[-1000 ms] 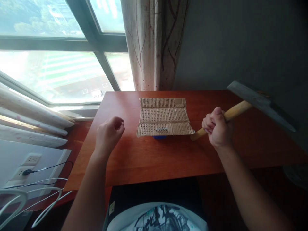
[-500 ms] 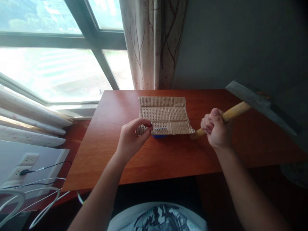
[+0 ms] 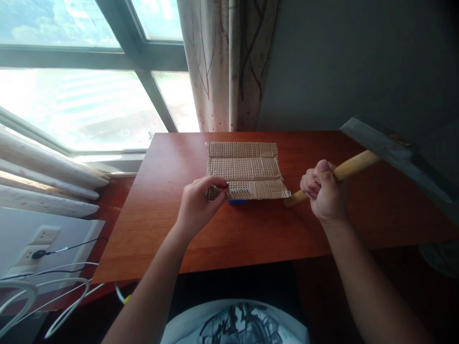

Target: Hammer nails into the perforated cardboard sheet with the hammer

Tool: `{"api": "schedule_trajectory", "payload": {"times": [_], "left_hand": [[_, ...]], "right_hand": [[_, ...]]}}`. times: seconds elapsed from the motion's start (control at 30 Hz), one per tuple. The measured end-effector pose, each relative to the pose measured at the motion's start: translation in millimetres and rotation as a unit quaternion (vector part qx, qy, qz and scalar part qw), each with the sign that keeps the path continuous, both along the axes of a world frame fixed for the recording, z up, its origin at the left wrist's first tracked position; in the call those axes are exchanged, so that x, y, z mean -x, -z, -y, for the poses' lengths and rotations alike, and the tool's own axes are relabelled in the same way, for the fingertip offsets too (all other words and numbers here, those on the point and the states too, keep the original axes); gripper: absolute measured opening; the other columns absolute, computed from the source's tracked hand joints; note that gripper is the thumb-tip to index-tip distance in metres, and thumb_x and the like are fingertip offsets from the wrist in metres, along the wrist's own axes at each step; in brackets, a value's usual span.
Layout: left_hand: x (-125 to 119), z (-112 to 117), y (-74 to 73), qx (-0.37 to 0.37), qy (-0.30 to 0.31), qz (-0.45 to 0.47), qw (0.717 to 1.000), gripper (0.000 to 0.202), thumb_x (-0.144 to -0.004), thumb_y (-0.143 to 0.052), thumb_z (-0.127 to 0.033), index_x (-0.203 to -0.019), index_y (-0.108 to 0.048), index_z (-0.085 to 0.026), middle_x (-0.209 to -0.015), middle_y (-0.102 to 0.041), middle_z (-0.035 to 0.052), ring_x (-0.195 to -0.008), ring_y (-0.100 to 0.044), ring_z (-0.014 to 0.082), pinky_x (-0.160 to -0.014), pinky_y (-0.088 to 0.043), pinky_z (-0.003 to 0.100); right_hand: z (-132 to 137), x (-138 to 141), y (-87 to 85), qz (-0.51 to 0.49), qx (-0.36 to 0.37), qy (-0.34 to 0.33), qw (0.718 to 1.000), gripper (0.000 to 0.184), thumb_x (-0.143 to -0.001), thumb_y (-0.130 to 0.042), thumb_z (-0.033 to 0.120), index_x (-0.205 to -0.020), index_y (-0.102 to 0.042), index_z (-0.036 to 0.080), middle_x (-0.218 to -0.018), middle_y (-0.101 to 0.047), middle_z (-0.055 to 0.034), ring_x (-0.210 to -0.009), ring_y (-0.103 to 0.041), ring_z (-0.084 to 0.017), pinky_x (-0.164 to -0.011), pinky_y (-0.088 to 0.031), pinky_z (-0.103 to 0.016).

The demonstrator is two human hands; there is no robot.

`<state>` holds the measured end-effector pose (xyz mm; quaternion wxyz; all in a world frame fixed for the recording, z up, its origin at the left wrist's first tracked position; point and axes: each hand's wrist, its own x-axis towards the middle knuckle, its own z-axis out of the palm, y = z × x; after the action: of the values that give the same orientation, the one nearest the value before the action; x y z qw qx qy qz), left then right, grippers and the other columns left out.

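A sheet of brown cardboard (image 3: 247,168) full of small holes lies on the red-brown wooden table (image 3: 251,229). A short row of metal nails (image 3: 239,190) stands in its front strip, over a blue object (image 3: 237,202) under the sheet. My left hand (image 3: 199,205) pinches a small nail at the left end of that row, touching the cardboard. My right hand (image 3: 323,190) is closed round the wooden handle of a hammer (image 3: 387,150), whose dark metal head is raised to the right, above the table.
A window (image 3: 82,95) and patterned curtain (image 3: 229,62) stand behind the table, beside a grey wall. At the lower left are a wall socket (image 3: 36,243) with a plugged cable and white wire loops (image 3: 53,296). My white printed shirt shows at the bottom.
My left hand has moved right from over the bare table to the cardboard's front strip, bringing the pinched nail to the row. The right hand and the hammer have barely shifted.
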<state>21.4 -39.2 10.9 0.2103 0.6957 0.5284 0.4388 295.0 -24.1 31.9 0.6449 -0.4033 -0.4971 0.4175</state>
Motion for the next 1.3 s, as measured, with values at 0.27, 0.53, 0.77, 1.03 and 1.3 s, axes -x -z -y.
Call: {"api": "schedule_trajectory", "payload": {"times": [0.27,0.53,0.77,1.03,1.3], "left_hand": [[0,0,0.7,-0.007,-0.004,-0.011,1.000,0.008,-0.081,-0.068,-0.021,-0.087,-0.072,-0.020,-0.080,-0.075,0.0013,-0.073,-0.068,0.0154,-0.068,-0.055,0.026],[-2,1,-0.6,-0.018,-0.009,-0.027,0.999,0.007,-0.081,-0.067,-0.020,-0.087,-0.072,-0.020,-0.081,-0.076,0.0016,-0.072,-0.069,0.0156,-0.068,-0.055,0.026],[-5,1,0.4,-0.034,-0.014,-0.027,0.999,0.007,-0.081,-0.068,-0.022,-0.087,-0.072,-0.021,-0.082,-0.076,0.0021,-0.074,-0.070,0.0170,-0.069,-0.056,0.028],[-6,1,0.6,-0.040,-0.016,-0.021,0.999,0.006,-0.081,-0.068,-0.021,-0.086,-0.072,-0.021,-0.082,-0.076,0.0015,-0.073,-0.070,0.0167,-0.070,-0.055,0.028],[-6,0,1.8,-0.048,-0.004,-0.022,0.999,0.007,-0.081,-0.069,-0.018,-0.086,-0.072,-0.021,-0.081,-0.076,0.0014,-0.073,-0.070,0.0170,-0.069,-0.054,0.028]], "right_hand": [[1,0,-1.2,0.008,0.004,0.008,1.000,0.063,-0.088,-0.066,0.059,-0.055,-0.028,0.021,-0.044,-0.025,0.0086,-0.035,-0.023,-0.005,-0.036,-0.016,-0.025],[2,0,-0.8,0.004,0.005,0.012,1.000,0.062,-0.087,-0.067,0.059,-0.055,-0.029,0.022,-0.044,-0.024,0.0085,-0.035,-0.022,-0.006,-0.036,-0.015,-0.026],[1,1,-0.5,0.018,0.001,0.007,1.000,0.063,-0.088,-0.064,0.062,-0.055,-0.028,0.021,-0.044,-0.024,0.0082,-0.036,-0.023,-0.006,-0.036,-0.016,-0.025],[3,-2,-2.2,0.089,0.052,-0.030,0.994,0.058,-0.092,-0.061,0.057,-0.054,-0.033,0.022,-0.046,-0.029,0.0066,-0.039,-0.027,-0.007,-0.038,-0.018,-0.026],[2,-3,-32.9,0.434,0.151,-0.174,0.871,0.048,-0.087,-0.066,0.057,-0.062,-0.047,0.020,-0.057,-0.042,0.0032,-0.052,-0.036,-0.010,-0.046,-0.023,-0.026]]}}
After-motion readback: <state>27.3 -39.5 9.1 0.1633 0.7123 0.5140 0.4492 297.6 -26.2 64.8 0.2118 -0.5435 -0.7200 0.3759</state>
